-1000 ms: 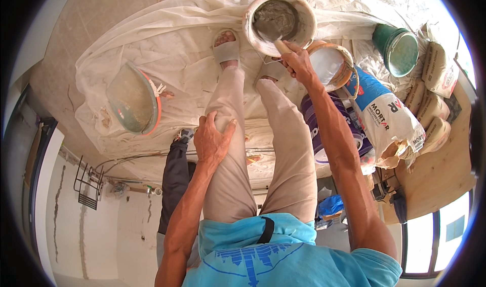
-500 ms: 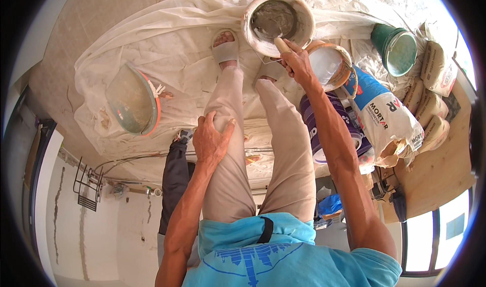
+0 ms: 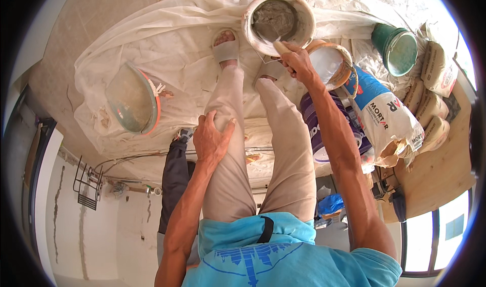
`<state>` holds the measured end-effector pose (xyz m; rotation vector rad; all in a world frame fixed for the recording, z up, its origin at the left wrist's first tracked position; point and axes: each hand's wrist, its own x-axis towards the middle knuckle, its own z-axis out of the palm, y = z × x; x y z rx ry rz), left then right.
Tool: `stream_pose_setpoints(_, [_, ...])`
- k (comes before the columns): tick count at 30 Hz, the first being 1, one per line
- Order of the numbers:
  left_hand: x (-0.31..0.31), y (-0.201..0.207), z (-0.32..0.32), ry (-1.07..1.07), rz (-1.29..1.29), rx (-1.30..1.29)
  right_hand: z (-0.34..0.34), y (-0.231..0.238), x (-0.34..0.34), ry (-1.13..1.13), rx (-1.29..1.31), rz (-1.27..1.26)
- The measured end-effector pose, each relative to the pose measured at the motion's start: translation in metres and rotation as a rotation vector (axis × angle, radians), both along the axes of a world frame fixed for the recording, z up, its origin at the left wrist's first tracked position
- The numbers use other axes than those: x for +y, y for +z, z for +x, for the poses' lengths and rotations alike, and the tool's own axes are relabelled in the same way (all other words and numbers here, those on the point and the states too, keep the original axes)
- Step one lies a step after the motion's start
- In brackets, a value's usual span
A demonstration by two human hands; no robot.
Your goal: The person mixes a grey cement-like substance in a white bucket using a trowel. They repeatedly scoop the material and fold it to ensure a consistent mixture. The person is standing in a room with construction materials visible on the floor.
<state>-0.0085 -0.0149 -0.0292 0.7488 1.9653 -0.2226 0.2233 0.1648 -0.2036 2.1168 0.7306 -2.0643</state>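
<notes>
My right hand (image 3: 298,64) is closed around the thick pale handle of a tool (image 3: 281,47) at the near rim of a mortar-smeared bucket (image 3: 248,31). Inside the bucket is wet grey mortar (image 3: 275,19). The tool's working end points into it and cannot be made out clearly. My left hand (image 3: 211,139) rests on my left leg just above the knee, fingers apart and holding nothing. Right beside the bucket stands an orange-rimmed pail (image 3: 324,64) with a pale inside, close to my right wrist.
A white sheet (image 3: 187,84) covers the floor. Left lies a grey basin with an orange rim (image 3: 158,107). To the right are green buckets (image 3: 400,52), a white-and-blue bag (image 3: 387,117), purple containers (image 3: 324,130) and stacked sacks (image 3: 438,69). Another person's dark trouser leg (image 3: 174,180) shows behind me.
My right hand and the tool handle have shifted slightly down, toward me. The mortar's surface looks different, more heaped. My left hand stays on my leg.
</notes>
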Motion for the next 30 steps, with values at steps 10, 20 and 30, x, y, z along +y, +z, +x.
stream_pose_setpoints(10, [0.0,0.001,0.001,-0.007,-0.009,0.013,0.003,0.005,-0.004,-0.09,-0.019,0.06])
stream_pose_setpoints(20, [0.002,0.002,0.003,-0.003,-0.028,0.011,0.009,0.017,0.005,0.072,0.041,-0.019])
stream_pose_setpoints(30, [-0.003,-0.001,0.002,-0.014,0.009,0.014,0.04,-0.007,-0.008,0.762,-0.21,0.546])
